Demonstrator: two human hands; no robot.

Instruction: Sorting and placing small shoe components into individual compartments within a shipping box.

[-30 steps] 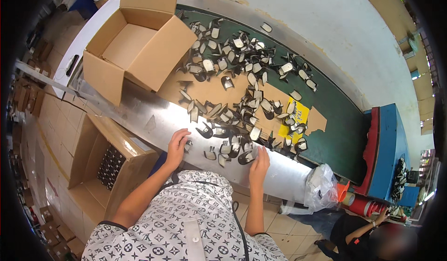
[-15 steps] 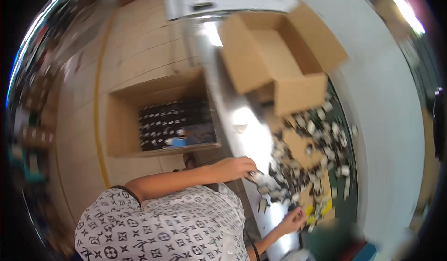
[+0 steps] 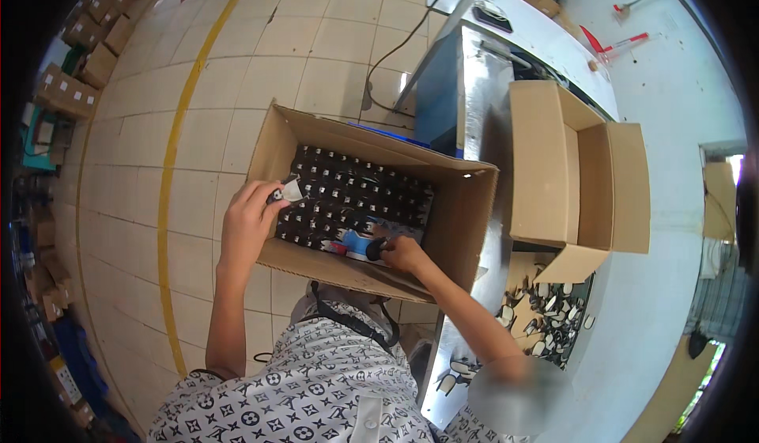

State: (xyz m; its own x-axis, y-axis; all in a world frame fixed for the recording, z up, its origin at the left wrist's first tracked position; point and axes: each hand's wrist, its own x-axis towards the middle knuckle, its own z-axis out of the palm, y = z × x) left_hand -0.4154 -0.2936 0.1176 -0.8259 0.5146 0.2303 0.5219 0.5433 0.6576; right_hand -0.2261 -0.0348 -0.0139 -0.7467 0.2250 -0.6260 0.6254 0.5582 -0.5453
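In front of me is an open cardboard box (image 3: 466, 176) holding rows of small black parts with pale tips (image 3: 348, 186). My left hand (image 3: 251, 215) is over its left side, its fingers closed on a small black part with a white flap (image 3: 286, 194). Low inside the box, toward its near right, my right hand (image 3: 405, 255) pinches a dark part (image 3: 376, 248). Beside that part lies a patch of blue, white and red printed material (image 3: 357, 244). The exact kind of the small parts cannot be made out.
A metal-topped bench (image 3: 484, 119) runs along the right. An empty open carton (image 3: 545, 174) stands on it, with a pile of loose black-and-white parts (image 3: 557, 308) nearer me. A cable (image 3: 395, 47) hangs beyond the box. Stacked cartons (image 3: 99, 63) line the far left.
Both hands have moved from the loose parts on the bench to the box at the left, each now with a part. My view has turned left, bringing the box to the middle.
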